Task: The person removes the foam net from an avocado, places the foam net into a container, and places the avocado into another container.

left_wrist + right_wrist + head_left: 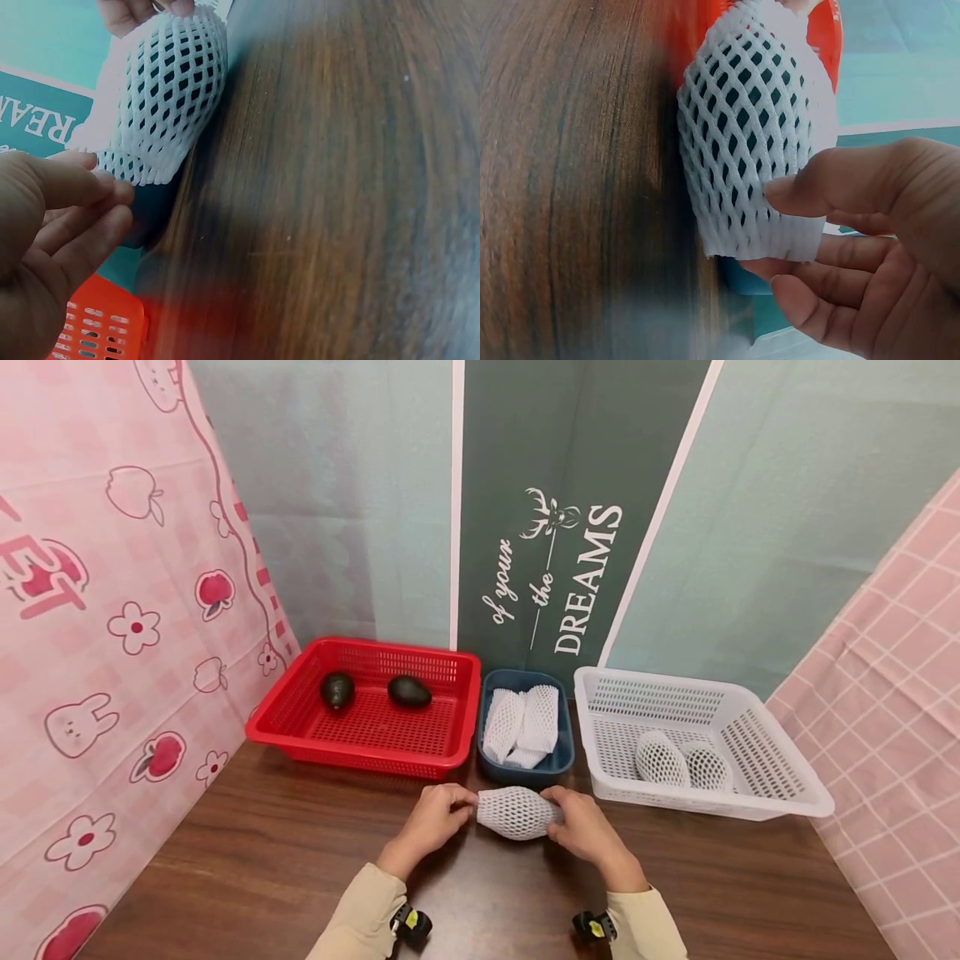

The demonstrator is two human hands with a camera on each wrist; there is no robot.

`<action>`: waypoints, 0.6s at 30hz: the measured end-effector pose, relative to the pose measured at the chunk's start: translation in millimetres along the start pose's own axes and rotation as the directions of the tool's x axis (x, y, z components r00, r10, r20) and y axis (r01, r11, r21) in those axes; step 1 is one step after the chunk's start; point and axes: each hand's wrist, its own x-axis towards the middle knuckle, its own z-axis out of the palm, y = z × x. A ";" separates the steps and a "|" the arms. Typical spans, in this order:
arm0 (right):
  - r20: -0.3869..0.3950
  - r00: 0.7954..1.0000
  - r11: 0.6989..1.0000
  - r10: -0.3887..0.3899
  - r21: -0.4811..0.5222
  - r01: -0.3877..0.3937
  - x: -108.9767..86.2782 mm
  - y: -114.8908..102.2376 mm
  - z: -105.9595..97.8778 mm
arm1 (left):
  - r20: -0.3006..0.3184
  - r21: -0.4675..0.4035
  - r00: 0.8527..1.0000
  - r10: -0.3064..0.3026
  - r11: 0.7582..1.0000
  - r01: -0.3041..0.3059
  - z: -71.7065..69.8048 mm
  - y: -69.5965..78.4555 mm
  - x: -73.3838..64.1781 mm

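Note:
A dark avocado, mostly covered by a white foam net sleeve (516, 814), is held sideways low above the wooden table in the head view. My left hand (435, 820) pinches the sleeve's left end between thumb and fingertips. At the opposite end, my right hand (588, 828) grips the sleeve, its thumb on the mesh and its fingers underneath. Dark skin shows through the stretched diamond holes of the netting (754, 112) in the right wrist view. In the left wrist view the gathered net edge (154, 169) lies at my left fingertips.
A red basket (360, 758) at the back left contains two bare avocados (409, 691). Behind my hands, a blue bin (566, 752) holds several flat white foam nets (540, 718). The white basket (780, 747) on the right has two netted avocados (662, 760). Curtains hang behind.

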 end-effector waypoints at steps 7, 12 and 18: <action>-0.053 0.999 1.000 -0.003 -0.006 0.002 -0.5 3.1 3.1 | 0.012 -0.161 1.000 0.010 0.987 -0.008 6.5 0.3 -1.2; -0.086 0.996 1.000 -0.006 0.003 0.006 -1.5 6.8 5.0 | 0.031 -0.202 0.996 0.086 0.976 -0.078 10.4 0.3 0.0; -0.097 0.995 1.000 -0.008 0.014 0.009 -4.1 8.5 5.0 | 0.099 -0.171 0.994 0.039 0.985 -0.022 17.5 1.8 4.1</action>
